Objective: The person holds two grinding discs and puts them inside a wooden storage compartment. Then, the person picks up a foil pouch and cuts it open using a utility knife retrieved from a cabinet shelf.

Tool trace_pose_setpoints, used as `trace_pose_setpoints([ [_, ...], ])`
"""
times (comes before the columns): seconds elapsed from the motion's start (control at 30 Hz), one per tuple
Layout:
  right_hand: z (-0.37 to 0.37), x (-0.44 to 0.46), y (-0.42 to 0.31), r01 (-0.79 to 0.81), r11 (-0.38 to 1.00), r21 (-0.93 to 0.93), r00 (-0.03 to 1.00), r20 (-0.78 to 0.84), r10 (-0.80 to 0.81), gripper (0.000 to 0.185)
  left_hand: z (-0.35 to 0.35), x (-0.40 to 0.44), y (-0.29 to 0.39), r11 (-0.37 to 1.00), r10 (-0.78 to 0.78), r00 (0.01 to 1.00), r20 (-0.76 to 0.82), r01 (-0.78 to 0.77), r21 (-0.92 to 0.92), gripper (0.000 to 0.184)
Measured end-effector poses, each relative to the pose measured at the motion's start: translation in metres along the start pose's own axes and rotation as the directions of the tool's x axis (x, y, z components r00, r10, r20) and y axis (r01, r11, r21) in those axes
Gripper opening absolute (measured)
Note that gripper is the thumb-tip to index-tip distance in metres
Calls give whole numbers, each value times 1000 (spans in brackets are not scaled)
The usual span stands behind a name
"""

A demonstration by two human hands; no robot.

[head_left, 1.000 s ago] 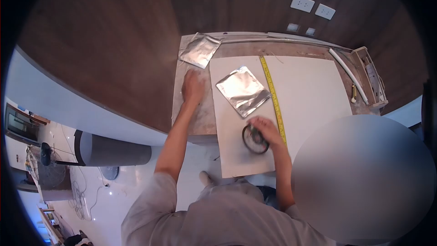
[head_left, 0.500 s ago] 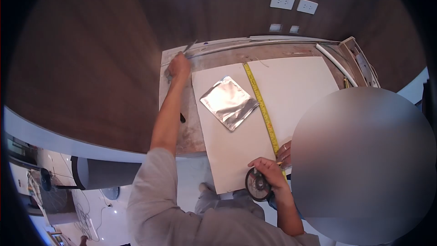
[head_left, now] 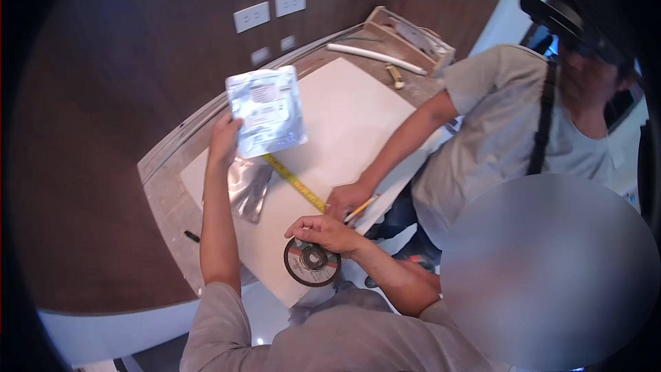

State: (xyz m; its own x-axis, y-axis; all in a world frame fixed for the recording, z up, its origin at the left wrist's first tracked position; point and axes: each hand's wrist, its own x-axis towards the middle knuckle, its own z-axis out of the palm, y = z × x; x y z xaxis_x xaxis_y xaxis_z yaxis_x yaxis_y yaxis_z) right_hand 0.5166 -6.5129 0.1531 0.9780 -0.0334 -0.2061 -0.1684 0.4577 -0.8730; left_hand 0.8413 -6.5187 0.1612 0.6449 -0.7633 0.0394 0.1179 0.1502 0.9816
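My left hand (head_left: 224, 139) holds up a silver foil pouch (head_left: 266, 111) by its left edge, its printed face showing. Under it, a second foil pouch (head_left: 249, 189) lies on the white board (head_left: 330, 107). In my right hand (head_left: 323, 233) is a round grinding disc (head_left: 312, 262), gripped at its upper edge over the board's near corner. A yellow tape measure (head_left: 296, 180) runs across the board. Its near end meets a co-worker's hand (head_left: 350, 198), beside which a yellow pencil (head_left: 361, 208) shows.
A co-worker (head_left: 502, 117) leans in from the right. Toward the back right are a white tube (head_left: 376, 58), a yellow-handled cutter (head_left: 394, 76) and a wooden box (head_left: 413, 34). A small black object (head_left: 192, 236) lies at the left of the worktop. Wall sockets (head_left: 252, 17) are behind.
My left hand has lifted the pouch from the back left of the worktop. The view has turned right, bringing the co-worker in. The disc is still in my right hand.
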Motion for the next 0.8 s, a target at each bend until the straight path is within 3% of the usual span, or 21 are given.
trace_pose_setpoints([
  [0.07,2,-9,-6,-17,999,-48,993,-120,11,27,49,58,-15,986,-42,995,89,27,165,25],
  [0.1,2,-16,-7,-21,998,-65,987,-159,11,27,87,99,-34,998,-19,997,80,23,-57,24],
  [0.13,3,-21,-6,10,999,-41,982,-190,-17,27,135,101,-7,937,5,980,199,65,-342,31],
  [0.17,0,-27,-4,20,998,-67,972,-232,-35,27,168,134,-12,942,-191,976,106,212,-259,40],
  [0.2,-8,-35,0,20,996,-90,965,-260,-42,27,195,137,-1,992,-122,992,37,123,-12,52],
  [0.23,-9,-42,6,5,995,-102,960,-277,-34,27,195,113,34,985,-82,958,276,36,169,69],
  [0.3,4,-60,7,10,997,81,914,-404,24,26,177,103,34,799,297,917,267,-391,456,65],
  [0.4,4,-77,34,108,977,182,899,-438,-18,32,89,32,25,520,76,939,335,-324,790,49],
  [0.43,8,-86,44,150,969,195,877,-479,-39,34,63,-18,6,419,170,947,272,-319,850,41],
  [0.47,11,-94,50,200,960,196,848,-525,-70,35,41,-57,-23,306,157,964,216,-256,917,42],
  [0.5,11,-103,59,218,954,207,849,-522,-81,35,29,-92,-26,246,-16,984,179,-170,954,47],
  [0.53,11,-108,68,226,950,217,849,-522,-83,35,30,-124,-24,165,-79,993,90,-76,983,43],
  [0.6,16,-107,78,235,949,212,854,-511,-97,35,15,-160,-53,100,-9,1000,-6,6,995,40],
  [0.67,25,-95,77,225,954,201,852,-515,-92,35,-3,-165,-69,223,38,999,-34,25,975,37],
  [0.7,25,-86,75,152,986,68,853,-513,-96,36,-13,-166,-74,286,60,997,-54,34,958,36],
  [0.73,23,-76,70,73,995,-65,854,-511,-97,36,-21,-165,-77,444,42,992,-116,86,892,36],
  [0.77,19,-68,67,-8,980,-197,853,-513,-96,37,-27,-166,-76,485,6,992,-123,104,868,37],
  [0.8,9,-52,72,63,975,-212,868,-470,-158,39,-31,-164,-76,527,-31,992,-119,117,842,38],
])
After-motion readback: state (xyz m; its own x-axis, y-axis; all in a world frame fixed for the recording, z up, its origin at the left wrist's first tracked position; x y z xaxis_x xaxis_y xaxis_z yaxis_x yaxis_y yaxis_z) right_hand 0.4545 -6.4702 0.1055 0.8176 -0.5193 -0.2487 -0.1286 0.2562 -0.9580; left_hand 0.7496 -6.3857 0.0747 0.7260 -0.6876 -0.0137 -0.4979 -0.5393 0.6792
